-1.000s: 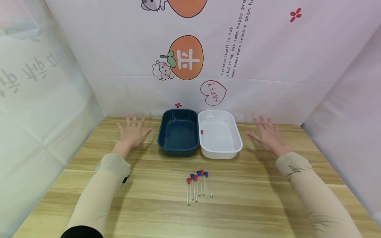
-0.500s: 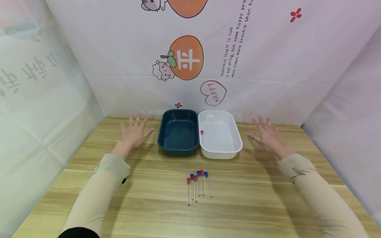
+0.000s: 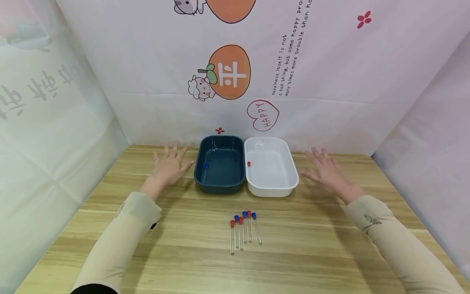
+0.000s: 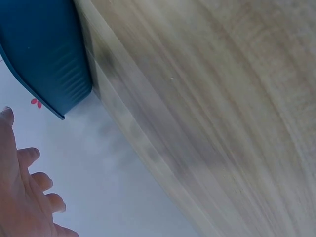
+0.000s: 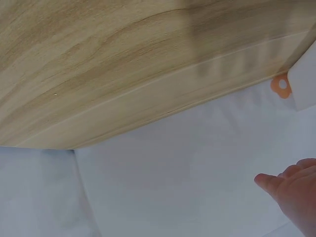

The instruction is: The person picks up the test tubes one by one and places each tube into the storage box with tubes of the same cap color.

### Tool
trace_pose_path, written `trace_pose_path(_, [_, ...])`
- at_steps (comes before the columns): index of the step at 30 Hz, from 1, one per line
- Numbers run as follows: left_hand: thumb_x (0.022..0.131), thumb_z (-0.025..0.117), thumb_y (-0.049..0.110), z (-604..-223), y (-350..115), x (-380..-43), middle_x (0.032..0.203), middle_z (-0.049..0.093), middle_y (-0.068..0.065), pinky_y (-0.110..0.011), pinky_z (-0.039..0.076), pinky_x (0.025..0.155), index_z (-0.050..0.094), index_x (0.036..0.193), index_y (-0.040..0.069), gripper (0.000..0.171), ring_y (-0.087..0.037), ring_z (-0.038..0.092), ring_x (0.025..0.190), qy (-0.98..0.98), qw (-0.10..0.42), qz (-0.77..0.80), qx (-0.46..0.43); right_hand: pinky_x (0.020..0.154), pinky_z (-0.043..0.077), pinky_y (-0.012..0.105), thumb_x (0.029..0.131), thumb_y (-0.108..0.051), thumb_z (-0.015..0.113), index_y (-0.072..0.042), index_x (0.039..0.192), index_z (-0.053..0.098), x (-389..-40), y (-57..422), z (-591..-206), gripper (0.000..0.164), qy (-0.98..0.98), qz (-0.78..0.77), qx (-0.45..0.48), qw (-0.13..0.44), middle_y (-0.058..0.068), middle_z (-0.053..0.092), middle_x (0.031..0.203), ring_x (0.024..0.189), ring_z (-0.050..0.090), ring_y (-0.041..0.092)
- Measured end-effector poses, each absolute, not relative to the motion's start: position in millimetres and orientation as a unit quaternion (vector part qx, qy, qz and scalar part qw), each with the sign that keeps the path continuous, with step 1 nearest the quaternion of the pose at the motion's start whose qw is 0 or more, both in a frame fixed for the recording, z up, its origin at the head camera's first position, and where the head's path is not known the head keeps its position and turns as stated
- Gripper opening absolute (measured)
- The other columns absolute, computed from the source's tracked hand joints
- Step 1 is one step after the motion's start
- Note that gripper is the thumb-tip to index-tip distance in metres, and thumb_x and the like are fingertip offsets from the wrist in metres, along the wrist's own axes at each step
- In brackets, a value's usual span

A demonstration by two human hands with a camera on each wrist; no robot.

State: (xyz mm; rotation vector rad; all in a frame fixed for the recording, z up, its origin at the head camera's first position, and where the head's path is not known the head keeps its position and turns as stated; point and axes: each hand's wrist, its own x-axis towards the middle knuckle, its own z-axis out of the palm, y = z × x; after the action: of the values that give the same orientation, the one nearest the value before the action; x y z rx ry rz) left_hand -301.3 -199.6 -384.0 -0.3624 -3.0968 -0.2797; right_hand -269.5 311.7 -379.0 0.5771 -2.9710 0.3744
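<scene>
My left hand (image 3: 168, 168) spreads its fingers just left of a dark teal tray (image 3: 220, 189) and holds nothing. On the other side, my right hand (image 3: 327, 173) is likewise spread, its thumb close to the right wall of a white tray (image 3: 272, 192). A blue-capped tube (image 3: 207, 166) lies in the teal tray. In the white one a red cap (image 3: 249, 163) shows by the left wall. Nearer to me, several thin clear test tubes (image 3: 232, 241) with red or blue caps lie in a loose row on the table. The left wrist view shows the teal tray's side (image 4: 44, 54) beyond my fingers.
The two trays stand side by side against a white printed cloth (image 3: 323, 73) at the back of the wooden table (image 3: 183, 261). More white cloth hangs along the left (image 3: 55, 134) and right sides.
My left hand has shifted right, toward the teal tray. The right hand has moved slightly left, toward the white tray. Tubes and trays stay where they were.
</scene>
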Motion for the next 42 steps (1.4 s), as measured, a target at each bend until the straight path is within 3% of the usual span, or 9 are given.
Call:
trace_pose_path(11, [0.110,0.034,0.052,-380,-194,-293,0.169,-0.006,-0.019,-0.075,-0.011,0.110,0.008,0.167,0.016,0.072,-0.049,-0.012,0.151,-0.988,0.010,-0.099,-0.122,0.116,0.007,0.072,0.104,-0.049,0.057,-0.003,0.163,0.020,-257,302,-376,0.083,-0.966,0.127,0.219,0.048,0.026,0.008,0.168,0.151,0.001,0.052])
trace_pose_path(28, [0.109,0.038,0.051,-370,-195,-281,0.170,-0.004,-0.019,-0.076,-0.008,0.111,0.008,0.167,0.017,0.074,-0.049,-0.010,0.151,-0.987,0.015,-0.100,-0.127,0.116,0.017,0.069,0.100,-0.044,0.065,-0.001,0.159,0.032,-243,286,-378,0.080,-0.950,0.113,0.277,0.090,0.027,0.018,0.166,0.149,0.012,0.056])
trace_pose_path(35, [0.110,0.038,0.050,-372,-193,-277,0.170,-0.004,-0.018,-0.075,-0.006,0.112,0.008,0.167,0.018,0.072,-0.048,-0.008,0.152,-0.985,0.011,-0.102,-0.138,0.116,0.017,0.068,0.099,-0.044,0.065,0.000,0.159,0.031,-236,275,-377,0.081,-0.947,0.115,0.291,0.073,0.029,0.020,0.164,0.149,0.010,0.055])
trace_pose_path(42, [0.109,0.035,0.054,-373,-189,-272,0.171,-0.002,-0.011,-0.074,-0.003,0.113,0.006,0.167,0.018,0.074,-0.046,-0.007,0.153,-0.984,0.008,-0.104,-0.146,0.115,0.021,0.069,0.097,-0.042,0.068,0.001,0.157,0.035,-231,268,-379,0.080,-0.936,0.112,0.320,0.094,0.030,0.028,0.161,0.147,0.017,0.058])
